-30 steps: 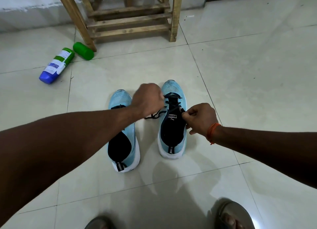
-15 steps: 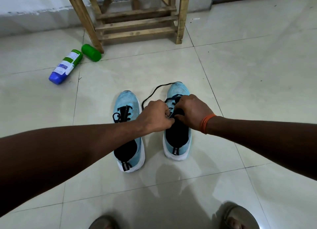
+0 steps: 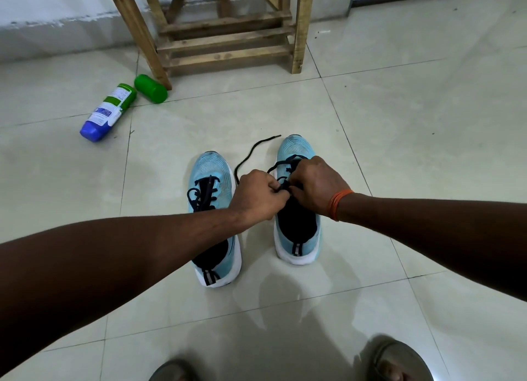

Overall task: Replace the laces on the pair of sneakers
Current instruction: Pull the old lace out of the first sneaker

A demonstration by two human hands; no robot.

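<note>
Pale tiled floor (image 3: 427, 124), with a bottle (image 3: 107, 114) lying at ten o'clock. At centre stands the left sneaker (image 3: 209, 169) (already laced). Just beside it, the left hand (image 3: 258, 194) and right hand (image 3: 316, 185) both pinch the black lace (image 3: 248, 158) over the right sneaker (image 3: 296, 149), and the lace's free end trails toward twelve o'clock.

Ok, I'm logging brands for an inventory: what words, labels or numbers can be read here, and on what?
Blue, white and green plastic bottle lying on its side: printed label, lettering too blurred to read.
Left light-blue knit sneaker: no text shows.
Right light-blue knit sneaker: none readable; the left hand and right hand, pinching its black lace, cover the tongue.
Green plastic cap: blank.
</note>
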